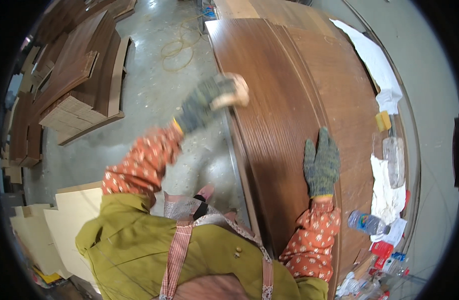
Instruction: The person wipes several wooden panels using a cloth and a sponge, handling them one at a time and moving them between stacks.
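Lying flat in front of the person, the brown panel (pixel 272 95) shows no clear boundary between finished and unfinished areas, so progress is unclear. The right hand (pixel 322 167) rests on it, fingers extended, gripping nothing. The left hand (pixel 214 97) curls, blurred, at its left edge; whether it holds anything, I cannot tell. The right sleeve (pixel 314 227) hides part of the near end.

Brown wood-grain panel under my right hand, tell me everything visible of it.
The long brown panel looks like glossy wood with dark lengthwise grain, brighter at its far end. It lies flat beside a lighter brown board. The gloved right hand rests palm-down near its right edge; the blurred left hand is over its left edge, contact unclear.
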The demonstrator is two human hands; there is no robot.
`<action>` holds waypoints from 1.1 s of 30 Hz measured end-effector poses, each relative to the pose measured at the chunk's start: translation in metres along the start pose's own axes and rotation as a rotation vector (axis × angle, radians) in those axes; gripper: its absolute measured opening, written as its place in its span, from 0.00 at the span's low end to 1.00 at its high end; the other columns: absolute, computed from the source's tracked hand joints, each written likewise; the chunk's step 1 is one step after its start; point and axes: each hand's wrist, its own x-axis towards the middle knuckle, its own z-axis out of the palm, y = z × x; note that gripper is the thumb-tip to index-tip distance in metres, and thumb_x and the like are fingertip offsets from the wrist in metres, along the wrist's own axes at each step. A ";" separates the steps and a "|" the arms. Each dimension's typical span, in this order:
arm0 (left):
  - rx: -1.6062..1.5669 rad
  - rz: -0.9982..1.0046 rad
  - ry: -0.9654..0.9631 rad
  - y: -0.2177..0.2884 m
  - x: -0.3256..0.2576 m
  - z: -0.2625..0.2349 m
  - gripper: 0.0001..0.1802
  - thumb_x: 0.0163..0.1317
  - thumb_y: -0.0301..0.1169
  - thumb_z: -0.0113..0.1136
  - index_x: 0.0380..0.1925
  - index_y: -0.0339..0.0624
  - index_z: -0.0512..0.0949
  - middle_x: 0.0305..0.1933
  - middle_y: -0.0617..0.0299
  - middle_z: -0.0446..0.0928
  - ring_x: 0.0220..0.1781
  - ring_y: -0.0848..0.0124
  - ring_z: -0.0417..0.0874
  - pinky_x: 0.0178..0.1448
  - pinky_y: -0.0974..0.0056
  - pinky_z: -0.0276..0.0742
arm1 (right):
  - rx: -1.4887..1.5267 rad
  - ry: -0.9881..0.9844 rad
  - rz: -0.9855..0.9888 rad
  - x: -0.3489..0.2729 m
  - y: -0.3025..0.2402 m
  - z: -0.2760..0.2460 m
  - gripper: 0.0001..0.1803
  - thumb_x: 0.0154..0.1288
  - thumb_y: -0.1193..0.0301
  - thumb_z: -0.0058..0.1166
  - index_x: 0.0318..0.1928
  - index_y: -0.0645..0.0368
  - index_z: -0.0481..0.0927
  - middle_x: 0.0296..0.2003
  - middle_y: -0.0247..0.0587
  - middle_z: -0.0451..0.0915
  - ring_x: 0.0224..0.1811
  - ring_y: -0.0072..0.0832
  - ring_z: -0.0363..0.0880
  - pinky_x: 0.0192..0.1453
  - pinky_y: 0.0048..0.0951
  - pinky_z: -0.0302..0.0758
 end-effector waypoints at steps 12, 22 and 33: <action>-0.116 -0.366 -0.149 0.102 0.003 0.043 0.19 0.55 0.31 0.61 0.48 0.43 0.76 0.51 0.53 0.76 0.51 0.56 0.79 0.53 0.53 0.75 | -0.027 0.033 -0.017 0.016 0.000 0.000 0.30 0.65 0.57 0.50 0.62 0.62 0.66 0.54 0.62 0.71 0.54 0.55 0.71 0.59 0.48 0.69; 0.257 -0.244 -0.184 -0.119 0.014 -0.039 0.13 0.61 0.38 0.55 0.44 0.47 0.77 0.43 0.58 0.79 0.46 0.59 0.79 0.50 0.59 0.74 | -0.045 0.036 -0.008 -0.001 -0.002 0.002 0.31 0.64 0.57 0.51 0.63 0.60 0.66 0.55 0.63 0.71 0.54 0.56 0.71 0.59 0.49 0.68; 0.518 -0.170 -0.067 -0.030 0.014 0.032 0.12 0.53 0.28 0.57 0.38 0.51 0.78 0.42 0.64 0.77 0.48 0.63 0.78 0.51 0.57 0.75 | -0.002 -0.022 0.057 0.011 -0.003 -0.002 0.31 0.65 0.56 0.49 0.63 0.61 0.66 0.55 0.63 0.71 0.55 0.55 0.71 0.61 0.49 0.66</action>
